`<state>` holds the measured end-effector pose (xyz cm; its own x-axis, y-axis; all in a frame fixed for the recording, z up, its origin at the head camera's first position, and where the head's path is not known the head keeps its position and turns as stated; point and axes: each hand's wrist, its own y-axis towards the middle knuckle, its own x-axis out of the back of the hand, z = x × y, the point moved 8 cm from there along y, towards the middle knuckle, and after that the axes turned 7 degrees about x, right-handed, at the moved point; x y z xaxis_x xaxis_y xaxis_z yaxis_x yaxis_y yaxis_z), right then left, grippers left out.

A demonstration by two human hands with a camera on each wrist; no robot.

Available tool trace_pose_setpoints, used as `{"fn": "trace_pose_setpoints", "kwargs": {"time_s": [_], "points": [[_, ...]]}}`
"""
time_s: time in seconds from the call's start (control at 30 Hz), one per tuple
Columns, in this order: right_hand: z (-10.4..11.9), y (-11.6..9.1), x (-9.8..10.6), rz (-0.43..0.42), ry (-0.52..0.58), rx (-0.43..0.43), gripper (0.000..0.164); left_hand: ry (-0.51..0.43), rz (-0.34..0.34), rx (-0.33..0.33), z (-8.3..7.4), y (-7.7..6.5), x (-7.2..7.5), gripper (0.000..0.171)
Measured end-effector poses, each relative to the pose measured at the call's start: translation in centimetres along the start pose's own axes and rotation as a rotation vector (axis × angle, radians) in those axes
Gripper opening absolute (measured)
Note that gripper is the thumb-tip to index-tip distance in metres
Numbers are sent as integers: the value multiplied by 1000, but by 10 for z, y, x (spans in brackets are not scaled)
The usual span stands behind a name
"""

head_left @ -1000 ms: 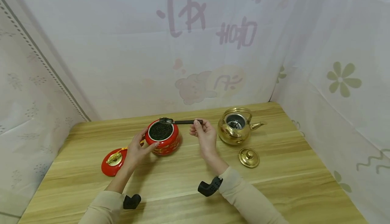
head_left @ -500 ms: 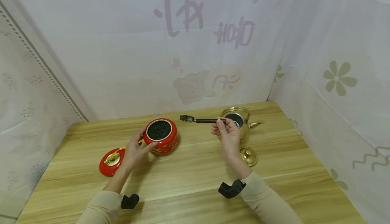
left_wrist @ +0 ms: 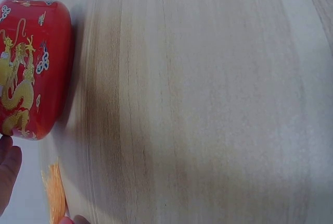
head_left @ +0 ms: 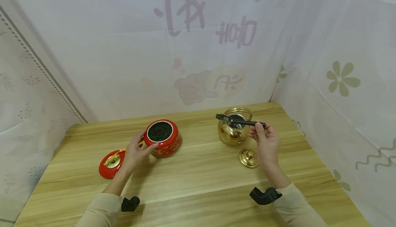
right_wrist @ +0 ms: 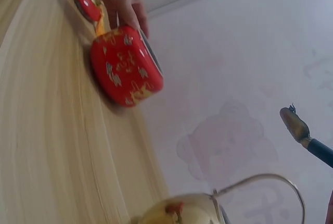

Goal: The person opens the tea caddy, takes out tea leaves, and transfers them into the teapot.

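My left hand (head_left: pixel 134 155) grips the red tea jar (head_left: pixel 167 149) from its left side, thumb on the front near the white rim. Dark tea leaves (head_left: pixel 160 132) fill the lidless jar, and a gold dragon decorates its wall (left_wrist: pixel 21 78). Between thumb and fingers, my right hand (head_left: pixel 268 146) pinches the black handle of a small tea scoop (head_left: pixel 244 122). Its metal bowl (right_wrist: pixel 295 124) points left, with dark leaves heaped on it. In the head view the scoop overlaps the mouth of a gold teapot (head_left: pixel 229 136), where some leaves show inside.
The teapot's gold lid (head_left: pixel 249 157) lies just in front of it, beside my right wrist. Left of the jar is its red lid (head_left: pixel 105 171) with a gold knob and an orange tassel (left_wrist: pixel 54 193). Printed cloth (head_left: pixel 123 65) hangs behind the wooden table (head_left: pixel 185 179).
From over the jar, my right hand has carried the loaded scoop rightward to the teapot. The left hand has stayed on the jar.
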<state>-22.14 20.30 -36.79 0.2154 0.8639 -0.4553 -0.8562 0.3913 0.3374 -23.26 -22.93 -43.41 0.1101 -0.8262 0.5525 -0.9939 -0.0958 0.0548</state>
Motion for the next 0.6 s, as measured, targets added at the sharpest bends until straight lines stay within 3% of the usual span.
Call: {"fn": "trace_pose_setpoints", "kwargs": {"time_s": [0.23,0.3,0.33,0.6], "points": [[-1,9,28,19,69,76,10,10,-6,-14,-2,0,0,76],[0,10,33,-2,93,76,11,10,-6,-13,-2,0,0,76],[12,6,29,-37,46,75,11,9,-5,-12,-2,0,0,76],[17,8,39,-92,57,68,11,-4,10,1,-1,-1,0,77]]}}
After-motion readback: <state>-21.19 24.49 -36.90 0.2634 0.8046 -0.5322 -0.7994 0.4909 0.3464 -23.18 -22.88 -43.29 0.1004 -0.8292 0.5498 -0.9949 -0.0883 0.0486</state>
